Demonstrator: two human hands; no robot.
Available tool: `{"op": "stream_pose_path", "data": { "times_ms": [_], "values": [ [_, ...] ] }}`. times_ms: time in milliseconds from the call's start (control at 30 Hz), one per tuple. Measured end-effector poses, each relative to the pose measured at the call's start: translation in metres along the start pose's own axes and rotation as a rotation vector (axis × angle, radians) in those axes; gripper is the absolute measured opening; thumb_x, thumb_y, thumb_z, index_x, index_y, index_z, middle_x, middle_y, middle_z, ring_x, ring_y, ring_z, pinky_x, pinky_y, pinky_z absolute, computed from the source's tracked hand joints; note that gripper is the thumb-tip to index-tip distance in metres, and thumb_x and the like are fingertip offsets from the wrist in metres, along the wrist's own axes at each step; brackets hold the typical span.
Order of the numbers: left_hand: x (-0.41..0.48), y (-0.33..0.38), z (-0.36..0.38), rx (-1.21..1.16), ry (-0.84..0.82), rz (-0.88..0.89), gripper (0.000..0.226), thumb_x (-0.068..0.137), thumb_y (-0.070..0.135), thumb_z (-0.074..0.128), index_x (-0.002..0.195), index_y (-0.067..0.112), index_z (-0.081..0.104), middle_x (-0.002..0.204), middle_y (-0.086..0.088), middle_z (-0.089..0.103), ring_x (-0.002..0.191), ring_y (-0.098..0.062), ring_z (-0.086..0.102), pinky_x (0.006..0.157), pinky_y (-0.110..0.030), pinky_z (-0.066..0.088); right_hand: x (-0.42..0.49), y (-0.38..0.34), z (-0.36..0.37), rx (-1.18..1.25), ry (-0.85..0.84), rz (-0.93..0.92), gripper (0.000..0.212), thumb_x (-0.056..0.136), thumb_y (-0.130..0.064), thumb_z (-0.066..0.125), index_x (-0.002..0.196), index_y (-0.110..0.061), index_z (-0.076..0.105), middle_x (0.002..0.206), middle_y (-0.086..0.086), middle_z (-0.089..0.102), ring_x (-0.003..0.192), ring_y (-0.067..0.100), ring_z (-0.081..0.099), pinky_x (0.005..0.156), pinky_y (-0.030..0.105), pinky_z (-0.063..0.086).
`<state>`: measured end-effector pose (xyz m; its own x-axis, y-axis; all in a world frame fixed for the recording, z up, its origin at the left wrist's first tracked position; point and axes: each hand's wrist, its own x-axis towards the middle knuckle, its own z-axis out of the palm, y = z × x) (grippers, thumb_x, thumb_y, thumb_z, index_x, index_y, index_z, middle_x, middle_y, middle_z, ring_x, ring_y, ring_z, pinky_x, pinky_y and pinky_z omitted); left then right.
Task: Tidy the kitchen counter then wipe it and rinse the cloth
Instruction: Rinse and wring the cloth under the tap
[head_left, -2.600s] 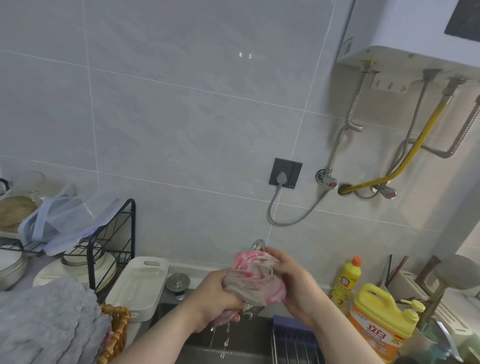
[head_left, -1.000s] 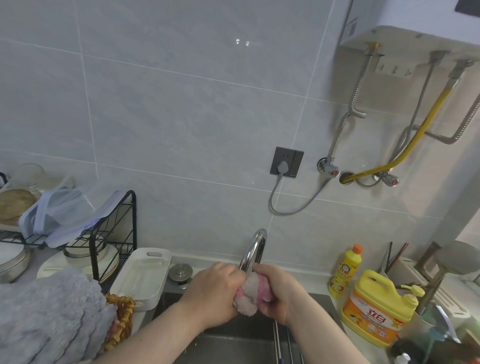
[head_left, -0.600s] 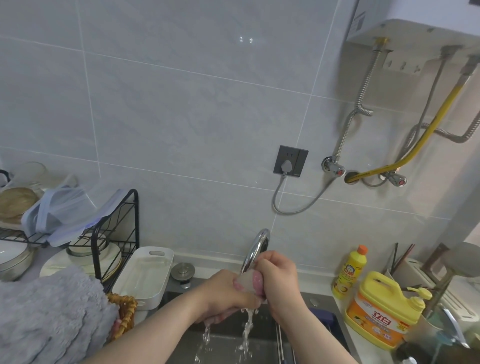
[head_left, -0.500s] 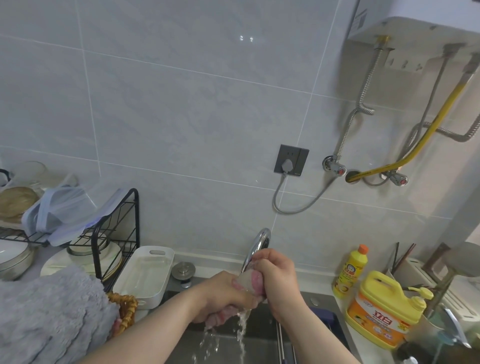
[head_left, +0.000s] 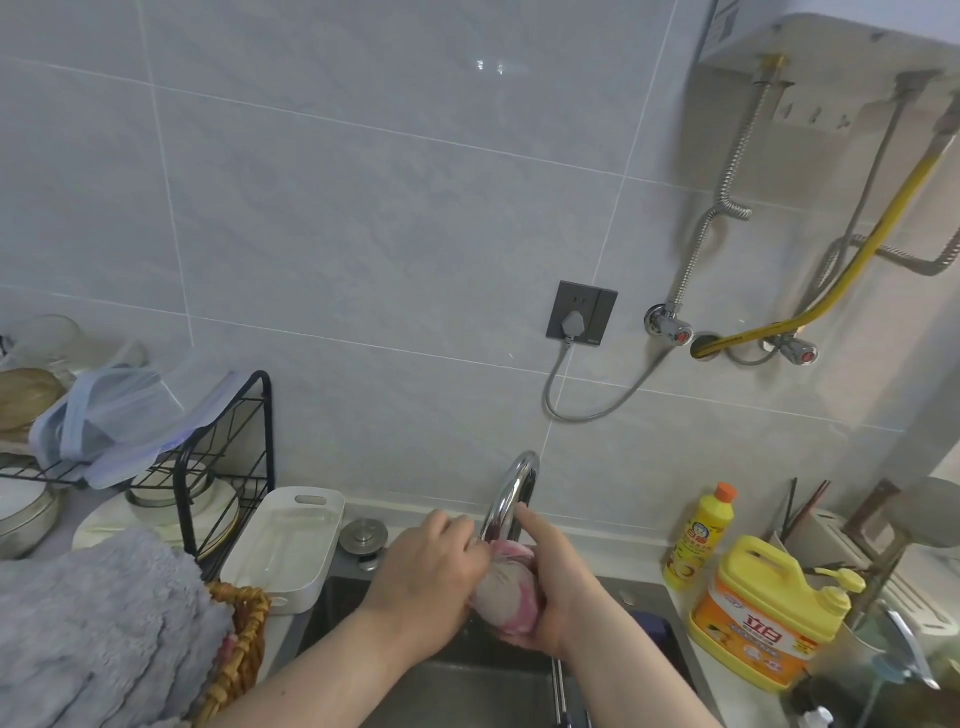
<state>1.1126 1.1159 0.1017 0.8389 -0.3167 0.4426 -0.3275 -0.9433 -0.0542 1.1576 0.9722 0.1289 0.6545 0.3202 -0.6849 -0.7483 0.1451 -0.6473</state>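
Rinsing step, judged the last of the task. Left hand (head_left: 431, 577) and right hand (head_left: 563, 587) both grasp the cloth (head_left: 506, 592), fingers (head_left: 532, 522) curled round it, just below the tap (head_left: 511, 491) and above the sink (head_left: 467, 686). Cloth: pink and off-white, squeezed into a tight wad, probably wet. Next move likely calls for a firm opposing twist, kept over the sink.

Soft, even light fills the frame; a small glare glints on the wall tiles (head_left: 488, 66) high above the fingers (head_left: 537, 527); straight lines bow toward the edges.
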Motion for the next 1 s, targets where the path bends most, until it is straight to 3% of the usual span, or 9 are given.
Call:
{"op": "stream_pose_path", "data": {
  "times_ms": [100, 200, 300, 400, 567, 633, 733, 867, 1000],
  "values": [
    [0.003, 0.001, -0.001, -0.015, 0.014, 0.004, 0.027, 0.047, 0.019, 0.075, 0.071, 0.021, 0.062, 0.072, 0.004, 0.051, 0.065, -0.020, 0.051, 0.041, -0.027, 0.032, 0.014, 0.011, 0.006, 0.071, 0.185, -0.217, 0.031, 0.075, -0.021, 0.070, 0.099, -0.001, 0.068, 0.089, 0.021, 0.071, 0.074, 0.035, 0.069, 0.064, 0.042, 0.057],
    [0.000, 0.001, 0.002, -0.130, 0.003, -0.076, 0.019, 0.056, 0.028, 0.064, 0.074, 0.022, 0.060, 0.074, 0.006, 0.054, 0.074, -0.019, 0.053, 0.048, -0.026, 0.037, 0.011, 0.011, 0.008, -0.036, 0.403, -0.477, 0.003, 0.071, -0.004, 0.057, 0.072, -0.007, 0.056, 0.070, 0.016, 0.061, 0.061, 0.026, 0.058, 0.059, 0.037, 0.050],
    [0.000, 0.005, -0.003, -0.285, -0.081, -0.202, 0.014, 0.067, 0.033, 0.051, 0.078, 0.025, 0.055, 0.082, 0.005, 0.062, 0.084, -0.022, 0.055, 0.063, -0.029, 0.042, -0.001, 0.007, 0.015, -0.139, 0.375, -0.672, 0.025, 0.075, 0.006, 0.050, 0.063, -0.013, 0.039, 0.055, 0.010, 0.054, 0.050, 0.022, 0.057, 0.054, 0.030, 0.046],
    [0.003, 0.006, -0.012, -0.482, -0.222, -0.366, 0.017, 0.064, 0.035, 0.056, 0.072, 0.020, 0.055, 0.077, 0.000, 0.066, 0.074, -0.020, 0.060, 0.061, -0.029, 0.048, -0.011, 0.005, 0.021, -0.230, 0.330, -0.791, 0.035, 0.076, 0.014, 0.044, 0.059, -0.013, 0.032, 0.045, 0.004, 0.043, 0.041, 0.016, 0.052, 0.044, 0.022, 0.040],
    [0.003, 0.001, -0.019, -1.008, -0.438, -0.559, 0.016, 0.057, 0.010, 0.068, 0.056, 0.019, 0.054, 0.049, 0.006, 0.050, 0.045, -0.013, 0.044, 0.046, -0.021, 0.030, -0.015, 0.003, 0.023, -0.392, 0.260, -0.873, 0.025, 0.073, 0.016, 0.044, 0.059, -0.003, 0.037, 0.053, 0.011, 0.043, 0.041, 0.016, 0.052, 0.042, 0.022, 0.039],
    [0.005, -0.005, -0.022, -1.186, -0.547, -0.589, 0.023, 0.061, -0.003, 0.066, 0.057, 0.017, 0.055, 0.046, 0.000, 0.047, 0.039, -0.015, 0.039, 0.042, -0.019, 0.029, -0.016, 0.002, 0.024, -0.453, 0.231, -0.914, 0.019, 0.071, 0.015, 0.047, 0.059, 0.006, 0.035, 0.051, 0.010, 0.042, 0.040, 0.012, 0.051, 0.042, 0.021, 0.039],
    [0.006, -0.014, -0.020, -1.367, -0.680, -0.570, 0.019, 0.065, -0.004, 0.068, 0.065, 0.013, 0.059, 0.054, -0.007, 0.044, 0.039, -0.014, 0.038, 0.040, -0.019, 0.032, -0.015, -0.001, 0.025, -0.512, 0.202, -0.964, 0.013, 0.066, 0.008, 0.051, 0.062, 0.013, 0.039, 0.045, 0.004, 0.044, 0.042, 0.012, 0.055, 0.043, 0.023, 0.042],
    [0.009, -0.012, -0.021, -1.279, -0.608, -0.628, 0.020, 0.069, 0.017, 0.078, 0.071, 0.015, 0.058, 0.047, -0.002, 0.046, 0.038, -0.013, 0.039, 0.042, -0.019, 0.033, -0.011, -0.004, 0.025, -0.493, 0.203, -0.972, 0.018, 0.076, 0.017, 0.049, 0.063, 0.004, 0.047, 0.055, 0.014, 0.055, 0.049, 0.017, 0.060, 0.048, 0.026, 0.047],
    [0.006, -0.012, -0.021, -0.835, -0.371, -0.580, 0.023, 0.059, 0.045, 0.072, 0.062, 0.024, 0.063, 0.057, 0.012, 0.062, 0.058, -0.005, 0.060, 0.054, -0.022, 0.049, -0.013, -0.006, 0.012, -0.318, 0.113, -0.764, 0.014, 0.092, -0.010, 0.056, 0.099, -0.014, 0.068, 0.089, 0.009, 0.072, 0.078, 0.018, 0.068, 0.064, 0.025, 0.054]
  ]
}}
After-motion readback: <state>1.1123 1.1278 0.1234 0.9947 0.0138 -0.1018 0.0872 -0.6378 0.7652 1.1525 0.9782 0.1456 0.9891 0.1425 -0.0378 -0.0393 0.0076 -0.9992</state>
